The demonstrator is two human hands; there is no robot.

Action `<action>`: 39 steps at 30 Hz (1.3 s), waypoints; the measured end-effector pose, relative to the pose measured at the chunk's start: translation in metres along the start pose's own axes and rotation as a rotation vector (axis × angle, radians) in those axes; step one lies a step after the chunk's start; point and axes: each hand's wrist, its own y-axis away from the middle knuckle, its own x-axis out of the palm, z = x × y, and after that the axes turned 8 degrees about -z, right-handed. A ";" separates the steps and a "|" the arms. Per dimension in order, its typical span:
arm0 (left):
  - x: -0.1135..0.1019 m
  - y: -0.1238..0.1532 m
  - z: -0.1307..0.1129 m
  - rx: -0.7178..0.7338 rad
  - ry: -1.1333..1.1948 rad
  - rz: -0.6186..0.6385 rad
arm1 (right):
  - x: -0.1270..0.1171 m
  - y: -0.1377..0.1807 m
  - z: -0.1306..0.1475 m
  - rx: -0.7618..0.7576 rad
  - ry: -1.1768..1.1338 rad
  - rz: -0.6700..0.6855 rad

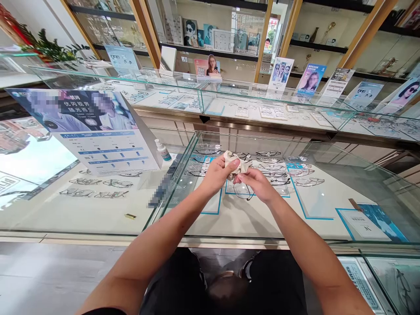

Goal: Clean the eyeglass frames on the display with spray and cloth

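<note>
My left hand [217, 174] is closed around a crumpled cream cloth [236, 163], its thumb pressed over the front. Close beside it, my right hand [257, 181] pinches at the cloth's lower right edge and a pair of eyeglasses [243, 191]. One round, thin-rimmed lens hangs below the fingers; the rest of the frame is covered by the cloth and hands. Both hands are above the glass top of a display case [262, 225], in which rows of eyeglass frames [268, 154] lie beneath.
On the left counter stand a folded sign [108, 148] and a small spray bottle [162, 151]. A small gold-coloured piece [130, 216] lies nearer the front. A leaflet [364, 225] is at the right. Another glass display case [243, 98] runs behind.
</note>
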 end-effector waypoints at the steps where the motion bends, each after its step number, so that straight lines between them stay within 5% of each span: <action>1: 0.001 0.000 0.001 0.000 0.002 -0.016 | 0.001 0.000 0.000 0.000 0.007 0.003; 11: -0.003 -0.010 -0.003 -0.048 0.075 -0.131 | -0.018 -0.003 0.017 -0.098 -0.108 -0.133; 16: -0.008 -0.007 -0.003 -0.113 -0.032 0.028 | -0.023 -0.004 0.024 -0.201 -0.131 -0.280; 21: -0.009 -0.002 0.000 -0.193 -0.124 0.201 | -0.022 -0.007 0.016 -0.194 -0.103 -0.289; 29: -0.003 0.000 0.008 -0.229 -0.096 0.148 | -0.019 -0.004 0.020 -0.207 -0.118 -0.241; 39: -0.003 0.004 0.010 -0.188 -0.124 0.251 | -0.017 -0.004 0.017 -0.167 -0.132 -0.259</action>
